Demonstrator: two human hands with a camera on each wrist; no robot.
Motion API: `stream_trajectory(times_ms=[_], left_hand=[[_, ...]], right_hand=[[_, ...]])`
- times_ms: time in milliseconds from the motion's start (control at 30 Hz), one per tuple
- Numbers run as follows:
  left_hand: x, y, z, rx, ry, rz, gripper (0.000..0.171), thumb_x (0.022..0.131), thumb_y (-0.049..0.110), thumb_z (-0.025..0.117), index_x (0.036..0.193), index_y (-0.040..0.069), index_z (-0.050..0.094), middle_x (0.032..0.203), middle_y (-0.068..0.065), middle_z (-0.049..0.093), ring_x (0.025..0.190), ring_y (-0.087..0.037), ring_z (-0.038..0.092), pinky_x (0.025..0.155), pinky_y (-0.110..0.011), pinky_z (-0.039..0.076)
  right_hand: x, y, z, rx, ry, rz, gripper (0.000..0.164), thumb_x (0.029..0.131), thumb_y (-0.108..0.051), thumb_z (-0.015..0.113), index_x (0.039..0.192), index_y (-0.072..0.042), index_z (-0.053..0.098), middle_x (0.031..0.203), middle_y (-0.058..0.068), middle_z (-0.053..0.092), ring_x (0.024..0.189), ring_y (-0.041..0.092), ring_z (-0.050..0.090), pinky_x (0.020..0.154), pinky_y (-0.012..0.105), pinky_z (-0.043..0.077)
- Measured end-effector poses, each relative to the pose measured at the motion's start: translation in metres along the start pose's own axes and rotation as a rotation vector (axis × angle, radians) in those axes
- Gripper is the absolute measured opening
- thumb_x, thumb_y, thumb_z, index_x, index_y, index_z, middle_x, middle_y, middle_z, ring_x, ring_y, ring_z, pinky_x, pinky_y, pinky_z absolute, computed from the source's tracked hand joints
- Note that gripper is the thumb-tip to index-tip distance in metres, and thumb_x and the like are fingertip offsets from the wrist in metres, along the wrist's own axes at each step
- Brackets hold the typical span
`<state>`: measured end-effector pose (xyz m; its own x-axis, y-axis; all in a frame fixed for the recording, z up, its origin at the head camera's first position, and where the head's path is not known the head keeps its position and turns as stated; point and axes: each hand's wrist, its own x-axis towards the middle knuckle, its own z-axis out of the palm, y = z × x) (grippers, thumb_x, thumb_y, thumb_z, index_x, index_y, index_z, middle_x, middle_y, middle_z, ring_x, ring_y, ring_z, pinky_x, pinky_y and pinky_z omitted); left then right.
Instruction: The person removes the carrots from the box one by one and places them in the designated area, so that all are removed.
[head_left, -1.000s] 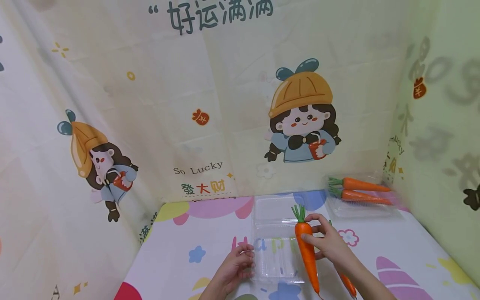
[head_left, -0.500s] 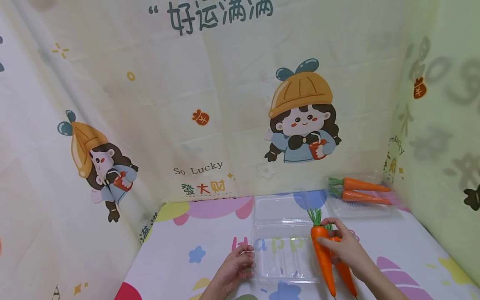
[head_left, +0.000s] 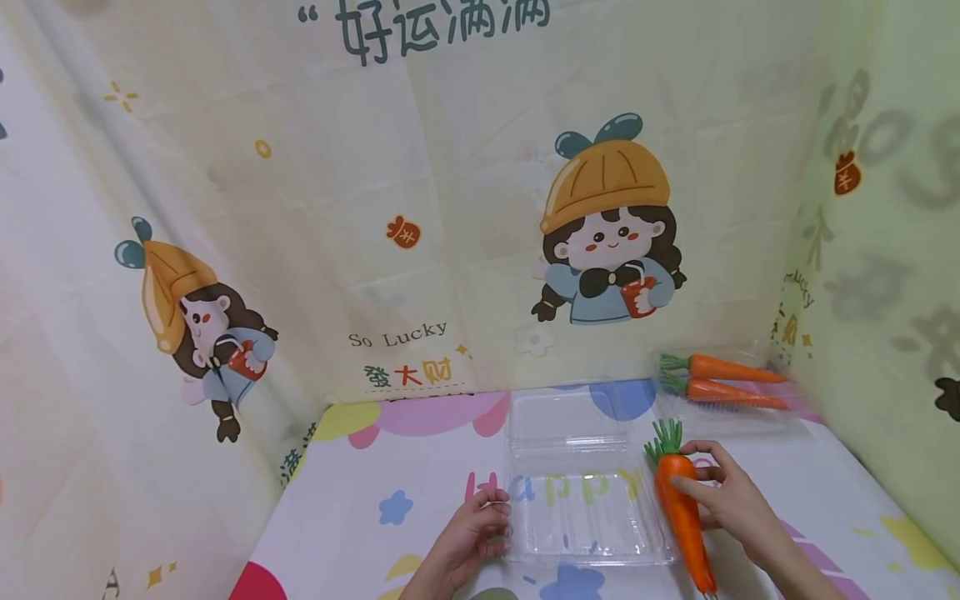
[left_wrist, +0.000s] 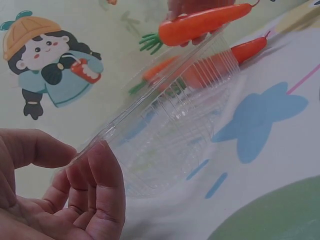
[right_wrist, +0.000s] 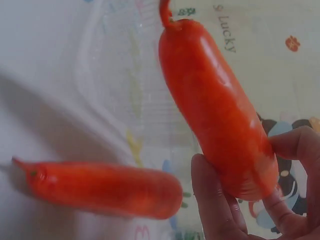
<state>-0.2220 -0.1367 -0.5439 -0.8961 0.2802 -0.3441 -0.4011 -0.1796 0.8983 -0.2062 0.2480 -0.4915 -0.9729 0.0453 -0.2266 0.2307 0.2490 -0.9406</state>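
My right hand point(head_left: 731, 496) holds an orange carrot point(head_left: 681, 508) with green tops by its upper body, thumb on one side and fingers on the other. In the right wrist view a second carrot point(right_wrist: 105, 190) lies on the table below the held one; in the head view the held carrot covers most of it. My left hand point(head_left: 474, 537) pinches the left edge of a clear plastic clamshell box point(head_left: 581, 517), its lid folded back flat. The left wrist view has thumb and fingertips on the thin rim point(left_wrist: 107, 131). No carrot lies in this box.
At the back right stands another clear plastic box point(head_left: 720, 423) with two carrots point(head_left: 738, 368) inside. The table point(head_left: 345, 517) wears a white cloth with coloured prints. Printed curtains point(head_left: 450, 167) hang behind it and along both sides.
My right hand has carried the carrot rightward from over the box's right side to above the second carrot. The left hand keeps its place at the box edge.
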Motion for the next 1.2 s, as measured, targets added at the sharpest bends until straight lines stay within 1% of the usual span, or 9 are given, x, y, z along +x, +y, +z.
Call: stream_trajectory(times_ms=[100,267,367,500,633,767,900,1067,1200], left_hand=[[0.000,0.001,0.000,-0.003,0.005,-0.005,0.027,0.094,0.004,0.059,0.120,0.007,0.058,0.093,0.000,0.062,0.076,-0.013,0.060,0.062,-0.022,0.056],[0.000,0.001,0.000,-0.002,0.007,-0.012,0.026,0.093,0.005,0.061,0.119,0.007,0.059,0.094,-0.001,0.062,0.076,-0.014,0.061,0.063,-0.023,0.057],[0.001,0.002,0.002,-0.002,0.007,-0.015,0.026,0.093,0.006,0.062,0.119,0.007,0.059,0.093,-0.001,0.062,0.076,-0.014,0.061,0.063,-0.023,0.056],[0.001,0.001,0.003,-0.005,0.014,-0.015,0.027,0.092,0.007,0.064,0.119,0.007,0.059,0.092,0.000,0.061,0.074,-0.014,0.061,0.062,-0.023,0.056],[0.002,0.000,0.002,-0.008,0.017,-0.016,0.028,0.093,0.007,0.064,0.120,0.007,0.059,0.092,0.000,0.061,0.073,-0.013,0.061,0.061,-0.023,0.056],[0.001,0.000,0.001,-0.009,0.020,-0.019,0.027,0.093,0.008,0.065,0.119,0.007,0.060,0.092,0.000,0.061,0.074,-0.013,0.061,0.062,-0.023,0.056],[0.001,0.002,0.001,-0.008,0.018,-0.020,0.027,0.091,0.007,0.065,0.118,0.007,0.060,0.092,0.000,0.062,0.074,-0.014,0.061,0.063,-0.023,0.057],[0.001,0.003,0.002,-0.007,0.021,-0.019,0.029,0.091,0.007,0.066,0.119,0.007,0.059,0.093,0.000,0.062,0.075,-0.015,0.060,0.064,-0.023,0.058],[0.001,0.002,0.002,-0.011,0.025,-0.018,0.029,0.091,0.007,0.066,0.119,0.007,0.059,0.092,-0.001,0.062,0.075,-0.015,0.060,0.064,-0.023,0.058]], right_hand=[[0.001,0.004,-0.007,-0.047,0.007,0.017,0.064,0.096,-0.029,0.072,0.144,-0.007,0.035,0.120,0.025,0.054,0.087,0.023,0.065,0.069,0.041,0.064],[0.004,0.011,-0.018,-0.123,0.032,0.091,0.071,0.095,-0.038,0.073,0.145,-0.007,0.033,0.130,0.036,0.049,0.090,0.023,0.064,0.072,0.041,0.064],[0.006,0.017,-0.023,-0.156,0.050,0.116,0.075,0.093,-0.043,0.073,0.144,-0.005,0.032,0.132,0.040,0.047,0.092,0.025,0.064,0.072,0.040,0.063],[0.009,0.024,-0.028,-0.212,0.067,0.126,0.075,0.092,-0.045,0.074,0.140,-0.004,0.034,0.132,0.042,0.047,0.094,0.031,0.063,0.071,0.038,0.061],[0.014,0.030,-0.032,-0.265,0.070,0.146,0.075,0.091,-0.044,0.075,0.139,-0.003,0.035,0.127,0.042,0.048,0.093,0.032,0.063,0.072,0.040,0.062],[0.018,0.034,-0.034,-0.283,0.065,0.150,0.071,0.090,-0.037,0.077,0.136,-0.001,0.037,0.115,0.036,0.056,0.086,0.027,0.062,0.072,0.039,0.061],[0.021,0.039,-0.035,-0.274,0.054,0.152,0.069,0.091,-0.035,0.075,0.136,0.000,0.036,0.108,0.030,0.061,0.083,0.025,0.058,0.068,0.035,0.054],[0.025,0.045,-0.035,-0.237,0.030,0.186,0.071,0.093,-0.037,0.074,0.139,0.000,0.034,0.115,0.034,0.056,0.087,0.027,0.056,0.068,0.036,0.054],[0.028,0.047,-0.035,-0.259,0.011,0.179,0.070,0.094,-0.037,0.073,0.138,0.000,0.034,0.122,0.040,0.052,0.089,0.028,0.058,0.068,0.036,0.055]])
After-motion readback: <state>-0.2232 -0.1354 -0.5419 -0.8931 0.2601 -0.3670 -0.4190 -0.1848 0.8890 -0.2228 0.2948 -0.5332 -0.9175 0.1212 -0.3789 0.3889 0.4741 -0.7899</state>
